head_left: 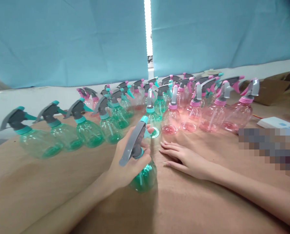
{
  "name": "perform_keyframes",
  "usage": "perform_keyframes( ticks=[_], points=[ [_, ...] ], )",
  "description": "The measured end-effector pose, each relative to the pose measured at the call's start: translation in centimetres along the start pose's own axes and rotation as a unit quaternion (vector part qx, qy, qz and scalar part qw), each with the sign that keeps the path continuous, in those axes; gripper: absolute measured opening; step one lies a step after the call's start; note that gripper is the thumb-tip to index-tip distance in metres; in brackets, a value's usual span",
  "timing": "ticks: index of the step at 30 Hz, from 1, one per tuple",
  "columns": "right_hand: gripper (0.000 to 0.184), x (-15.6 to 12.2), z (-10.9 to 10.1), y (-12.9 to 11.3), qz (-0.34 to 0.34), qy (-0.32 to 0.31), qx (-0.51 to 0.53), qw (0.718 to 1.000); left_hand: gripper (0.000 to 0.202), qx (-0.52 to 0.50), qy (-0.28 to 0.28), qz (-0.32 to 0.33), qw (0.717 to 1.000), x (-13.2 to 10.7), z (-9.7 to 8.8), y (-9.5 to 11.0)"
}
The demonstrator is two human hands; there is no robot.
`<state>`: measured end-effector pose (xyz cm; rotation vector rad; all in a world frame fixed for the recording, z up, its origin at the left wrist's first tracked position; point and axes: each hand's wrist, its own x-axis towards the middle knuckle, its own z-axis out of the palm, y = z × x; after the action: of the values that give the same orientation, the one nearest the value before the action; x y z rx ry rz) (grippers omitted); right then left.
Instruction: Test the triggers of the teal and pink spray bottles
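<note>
My left hand (127,162) is closed around the neck of a green spray bottle (143,177) with a grey trigger and teal collar, which stands on the brown table (37,188) in front of me. My right hand (183,157) lies flat on the table just right of that bottle, fingers stretched out and holding nothing. Beyond the hands stand several green spray bottles (88,130) on the left and several pink spray bottles (215,113) on the right, in rows.
A blue curtain (74,39) hangs behind the table with a bright gap in the middle. At the right edge are a white box (276,123), a cardboard box (276,89) and a blurred-out patch.
</note>
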<state>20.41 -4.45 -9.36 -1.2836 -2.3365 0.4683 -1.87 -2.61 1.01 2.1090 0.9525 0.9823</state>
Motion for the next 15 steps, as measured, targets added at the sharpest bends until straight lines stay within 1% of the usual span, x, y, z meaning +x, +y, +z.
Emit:
perform_keyframes(
  ticks=[5,15],
  points=[
    [0.055,-0.03,0.04,0.07,-0.002,0.007,0.007,1.000,0.044,0.017,-0.004,0.006,1.000,0.06,0.00,0.08],
    [0.056,-0.02,0.13,0.10,0.003,0.001,0.005,1.000,0.046,-0.005,0.003,-0.004,1.000,0.08,0.06,0.03]
  ],
)
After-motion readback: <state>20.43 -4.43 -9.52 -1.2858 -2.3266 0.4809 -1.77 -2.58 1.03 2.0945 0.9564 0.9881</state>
